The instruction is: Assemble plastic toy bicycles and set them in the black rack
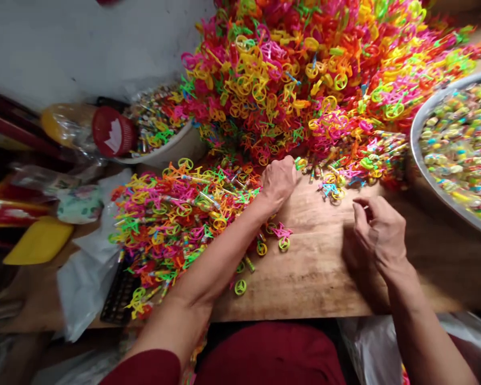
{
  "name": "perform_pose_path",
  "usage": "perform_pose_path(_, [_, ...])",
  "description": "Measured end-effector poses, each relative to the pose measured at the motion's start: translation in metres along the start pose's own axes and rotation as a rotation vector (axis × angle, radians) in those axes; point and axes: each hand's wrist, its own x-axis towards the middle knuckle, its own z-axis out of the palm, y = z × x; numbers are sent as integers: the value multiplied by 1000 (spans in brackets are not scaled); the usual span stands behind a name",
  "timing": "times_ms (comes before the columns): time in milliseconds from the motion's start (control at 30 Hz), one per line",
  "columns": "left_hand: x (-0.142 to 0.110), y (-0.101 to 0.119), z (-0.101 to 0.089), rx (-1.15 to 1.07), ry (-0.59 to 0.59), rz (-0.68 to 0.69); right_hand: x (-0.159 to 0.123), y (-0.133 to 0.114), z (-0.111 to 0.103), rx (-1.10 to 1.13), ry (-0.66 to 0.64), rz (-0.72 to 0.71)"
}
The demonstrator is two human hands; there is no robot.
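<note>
My left hand (279,183) reaches to the foot of a big heap of bright plastic toys (256,80), its fingers curled. A small green and yellow piece (300,163) shows right at its fingertips; what lies inside the grip is hidden. Beneath my left forearm spreads a lower pile of plastic toys (176,214) with wheels and thin candy-filled tubes. My right hand (380,230) hovers over the wooden table (312,267), thumb and fingers closed together, and anything in them is hidden. A few loose toys, among them a yellow-green wheel (240,287), lie near the left forearm.
A large metal basin (414,133) of small wrapped candies stands at the right. Back left, a white tub (172,149) holds more tubes, with a red basket (113,131) beside it. A black tray (118,294), white plastic sheet (84,272) and yellow scoop-like piece (38,240) lie left.
</note>
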Motion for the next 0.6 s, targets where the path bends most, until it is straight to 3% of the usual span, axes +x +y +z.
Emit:
perform_pose_path(67, [-15, -5, -10, -214, -58, -58, 15, 6, 17, -23, 14, 48])
perform_pose_path(133, [-31, -10, -15, -617, -188, -188, 23, 12, 33, -60, -24, 75])
perform_pose_path(233, [-52, -15, -9, -1122, -318, -399, 22, 17, 44, -84, -93, 55])
perform_pose_path(333, [-66, -16, 4, -1295, -374, -524, 6, 14, 28, 1, -94, 97])
perform_pose_path(500, [-76, -14, 19, -1450, -491, -591, -39, -3, -16, 342, -108, 342])
perform_pose_path(600, [-80, -14, 23, -1507, -532, -615, -58, -8, -22, 507, -63, 441])
